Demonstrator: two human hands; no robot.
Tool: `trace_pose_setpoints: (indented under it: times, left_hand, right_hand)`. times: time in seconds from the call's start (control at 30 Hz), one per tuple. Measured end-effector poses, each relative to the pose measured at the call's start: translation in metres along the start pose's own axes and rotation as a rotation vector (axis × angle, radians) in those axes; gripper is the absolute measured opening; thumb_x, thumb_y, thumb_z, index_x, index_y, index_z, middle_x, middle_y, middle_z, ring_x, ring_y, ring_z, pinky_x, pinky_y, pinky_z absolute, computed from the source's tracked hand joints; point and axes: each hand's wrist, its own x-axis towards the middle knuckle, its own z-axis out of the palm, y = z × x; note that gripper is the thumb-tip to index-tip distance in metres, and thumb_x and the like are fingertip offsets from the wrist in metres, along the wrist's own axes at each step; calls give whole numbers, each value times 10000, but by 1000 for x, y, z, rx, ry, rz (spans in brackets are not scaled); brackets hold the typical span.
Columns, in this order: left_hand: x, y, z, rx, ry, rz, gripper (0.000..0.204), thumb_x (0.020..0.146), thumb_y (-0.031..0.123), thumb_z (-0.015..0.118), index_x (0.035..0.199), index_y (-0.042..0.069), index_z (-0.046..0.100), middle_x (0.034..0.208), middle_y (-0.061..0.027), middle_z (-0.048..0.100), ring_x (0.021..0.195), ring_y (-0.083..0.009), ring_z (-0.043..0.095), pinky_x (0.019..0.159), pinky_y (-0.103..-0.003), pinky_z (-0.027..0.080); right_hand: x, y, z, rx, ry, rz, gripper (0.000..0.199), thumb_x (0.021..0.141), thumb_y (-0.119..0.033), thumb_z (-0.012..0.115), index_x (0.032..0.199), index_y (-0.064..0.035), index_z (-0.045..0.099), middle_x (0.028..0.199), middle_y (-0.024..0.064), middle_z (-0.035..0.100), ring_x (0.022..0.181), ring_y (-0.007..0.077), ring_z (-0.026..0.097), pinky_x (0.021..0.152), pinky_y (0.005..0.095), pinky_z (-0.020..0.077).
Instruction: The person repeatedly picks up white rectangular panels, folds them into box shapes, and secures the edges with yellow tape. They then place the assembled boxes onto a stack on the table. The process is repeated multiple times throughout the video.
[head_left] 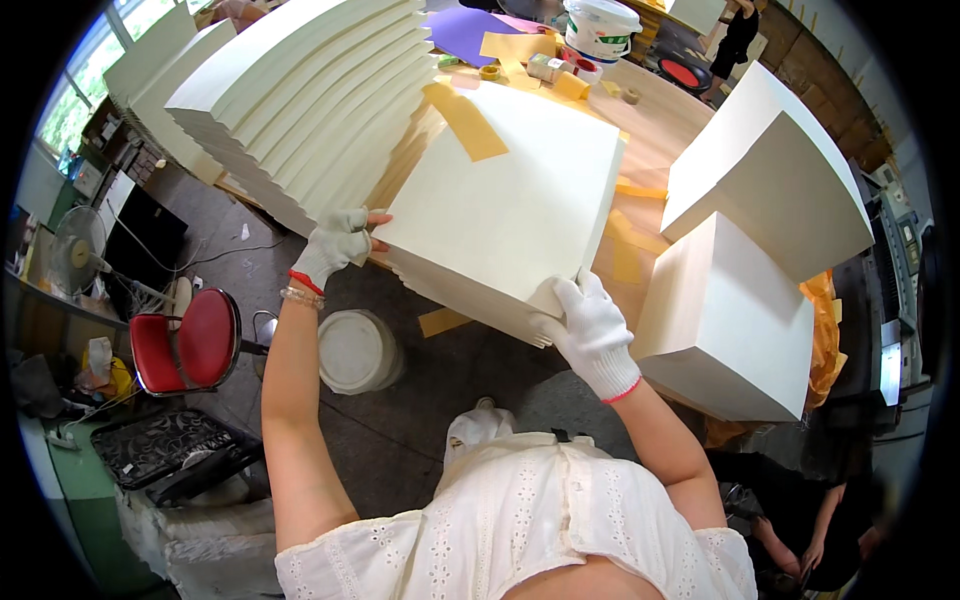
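Note:
A thick stack of white paper sheets (500,200) lies in front of me, its near edge jutting past the wooden table (660,130). My left hand (338,246), in a white glove with bare fingertips, is closed on the stack's near left corner. At the near right corner, my right hand (588,325) in a white glove grips the edge, thumb and fingers pressed together. The fingers' undersides are hidden. A yellow paper strip (468,122) rests on top of the stack.
Tall layered white paper stacks (300,100) rise at the left. Two more blocks of white paper (770,170) (730,320) stand at the right. Tape rolls (489,72) and a white bucket (600,30) sit at the back. A lidded pail (358,350) and red chair (190,340) are below left.

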Motion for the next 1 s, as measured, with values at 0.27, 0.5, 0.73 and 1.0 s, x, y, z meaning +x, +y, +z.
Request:
trace_pose_setpoints:
  times: [0.27,0.5,0.73,1.0]
  left_hand:
    - [-6,1,-10,35,-36,6,491,763,-88,439,1206,-21,639,1003,-105,679,827,-146,692,737,-235,506]
    - [-9,-1,1,222,18,62,441,822,-88,505,1247,-26,605,1122,-99,657,926,-130,666,770,-235,520]
    - [-12,-18,8,68,68,149,447,830,-148,454,1251,-65,577,1135,-109,636,963,-178,649,843,-252,551]
    - [-12,-25,-1,203,49,111,486,797,-105,544,1276,-34,576,1109,-126,656,964,-186,673,792,-249,516]
  right_hand:
    - [-2,-2,4,26,-25,51,414,764,-240,761,1083,-82,550,1060,209,512,850,386,612,706,452,525]
    - [-6,3,7,50,-1,33,438,768,-237,760,1118,-91,539,1115,220,510,850,396,624,710,448,532]
    - [-5,3,5,66,1,51,451,765,-257,761,1121,-94,538,1133,230,520,843,398,634,700,445,536]
    - [-8,-1,7,32,-15,66,459,771,-274,751,1134,-101,531,1182,247,508,786,392,647,658,435,544]
